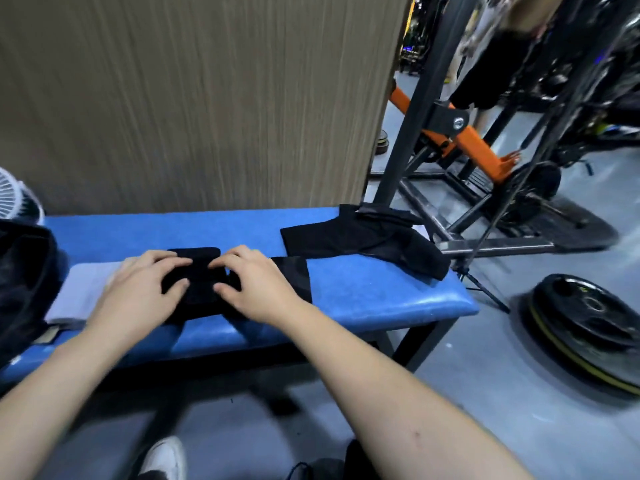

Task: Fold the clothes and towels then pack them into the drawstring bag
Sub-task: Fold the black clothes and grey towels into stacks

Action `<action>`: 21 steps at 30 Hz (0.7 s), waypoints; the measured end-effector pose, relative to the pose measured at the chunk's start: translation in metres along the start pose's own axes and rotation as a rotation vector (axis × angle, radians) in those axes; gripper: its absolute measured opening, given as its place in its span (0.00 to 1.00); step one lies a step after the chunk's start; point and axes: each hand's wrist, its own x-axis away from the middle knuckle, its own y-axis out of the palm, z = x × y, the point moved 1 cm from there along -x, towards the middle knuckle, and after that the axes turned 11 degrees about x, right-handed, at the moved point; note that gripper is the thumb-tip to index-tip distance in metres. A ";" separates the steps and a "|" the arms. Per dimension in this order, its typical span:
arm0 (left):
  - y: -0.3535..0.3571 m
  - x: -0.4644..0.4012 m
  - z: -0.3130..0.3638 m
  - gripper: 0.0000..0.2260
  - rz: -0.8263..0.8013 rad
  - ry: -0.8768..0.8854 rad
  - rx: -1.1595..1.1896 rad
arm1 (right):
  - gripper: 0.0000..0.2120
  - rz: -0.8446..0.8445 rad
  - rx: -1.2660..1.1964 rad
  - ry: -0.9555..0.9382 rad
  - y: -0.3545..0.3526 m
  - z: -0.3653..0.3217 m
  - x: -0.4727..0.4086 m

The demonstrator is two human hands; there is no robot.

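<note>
A tall brown wood-grain panel stood behind everything on the left; to its right rose a dark metal gym frame with an orange bar across it, standing on the grey floor; a long blue padded bench ran across the middle of the view, its far edge against the panel. At the left edge sat a black bag, partly out of view, so whether it was the drawstring bag could not be told; a stack of black weight plates lay on the floor to the right of the bench. A loose black garment lay spread on the right end of the bench, one corner hanging over the edge; a folded black cloth lay at the middle of the bench, a flat strip of it reaching out to the right; a folded pale grey towel lay just left of it, beside the bag. The left hand pressed down on the left part of the black cloth, fingers spread and lightly bent, gripping nothing; the right hand pressed its right part in the same manner, fingertips near those of the left hand. A white fan showed behind the bag; a white shoe showed below the bench.
</note>
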 end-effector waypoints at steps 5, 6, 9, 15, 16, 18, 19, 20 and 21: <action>0.003 -0.005 0.026 0.12 0.116 0.069 0.017 | 0.14 0.047 -0.024 0.044 -0.015 0.023 0.010; 0.005 -0.006 0.034 0.11 0.126 0.081 0.020 | 0.13 0.051 -0.023 0.058 -0.019 0.029 0.013; 0.015 -0.009 0.060 0.09 0.139 0.127 0.057 | 0.12 0.069 -0.015 0.101 -0.032 0.052 0.024; 0.049 -0.019 0.109 0.08 0.103 0.177 0.117 | 0.11 0.099 -0.028 0.246 -0.063 0.107 0.055; 0.056 -0.022 0.116 0.08 0.090 0.180 0.122 | 0.11 0.108 -0.032 0.275 -0.067 0.116 0.060; 0.070 -0.028 0.130 0.08 0.060 0.180 0.131 | 0.10 0.125 -0.032 0.335 -0.077 0.135 0.069; 0.077 -0.032 0.136 0.08 0.047 0.181 0.134 | 0.10 0.131 -0.030 0.365 -0.081 0.144 0.073; 0.084 -0.035 0.142 0.08 0.034 0.179 0.135 | 0.10 0.132 -0.031 0.395 -0.084 0.153 0.076; 0.090 -0.040 0.147 0.09 0.020 0.177 0.138 | 0.10 0.137 -0.034 0.422 -0.087 0.162 0.078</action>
